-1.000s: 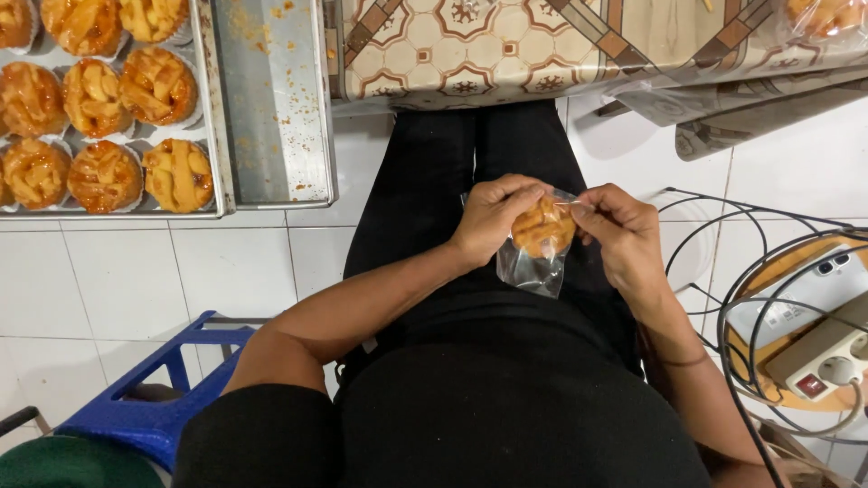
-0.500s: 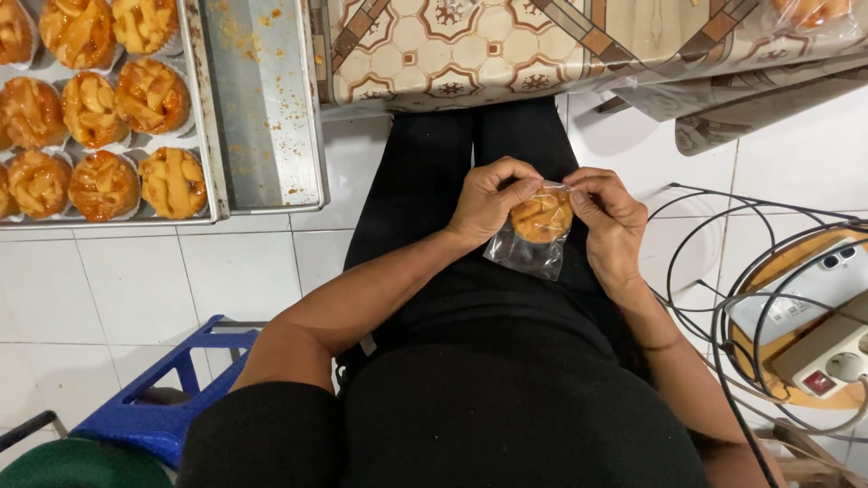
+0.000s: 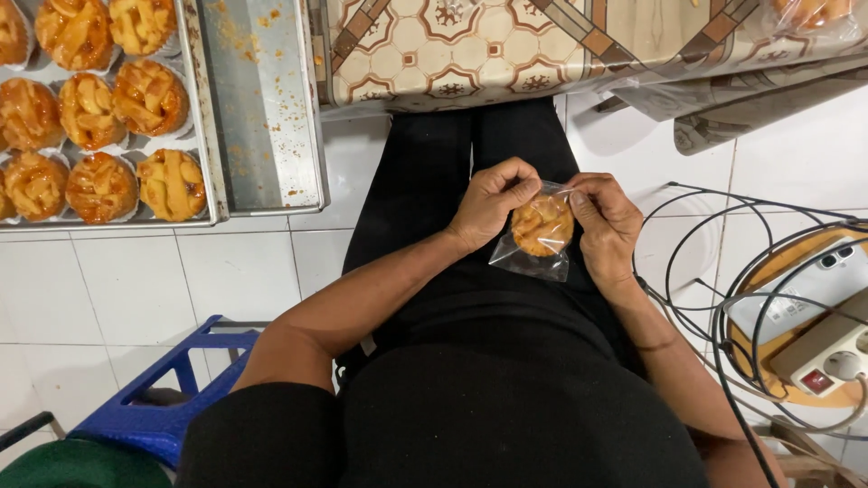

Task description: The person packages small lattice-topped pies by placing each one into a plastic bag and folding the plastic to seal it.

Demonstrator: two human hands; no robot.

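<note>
Seated person, view straight down over the lap. Landmark: the baking tray (image 3: 262,108) on the white tile floor.

Left hand (image 3: 493,203): fingers curled, pinching the top edge of a clear plastic bag (image 3: 533,258). Right hand (image 3: 608,226): also curled, thumb and forefingers pinching the same top edge from the other side. Both hands are closed on the bag's mouth, which lies pressed flat between them.

In the bag: one small round pastry (image 3: 542,224), golden, lattice top facing the camera. The pastry itself is round, with no clear long axis. The bag's long axis runs from its mouth at the hands down toward the person's body; the loose bottom corner points toward the waist. Bag and pastry are held over the black-clad thighs, well to the right of the tray and nearer the viewer.

The tray's left part is filled with more lattice pastries (image 3: 149,95) in paper cups; its right part is bare metal with crumbs.

Just right of the tray, a patterned tablecloth (image 3: 470,45). Below the tray, a blue plastic stool (image 3: 172,398). Far right of the tray, a black wire rack (image 3: 723,271) with a white power strip (image 3: 832,357) behind it.
</note>
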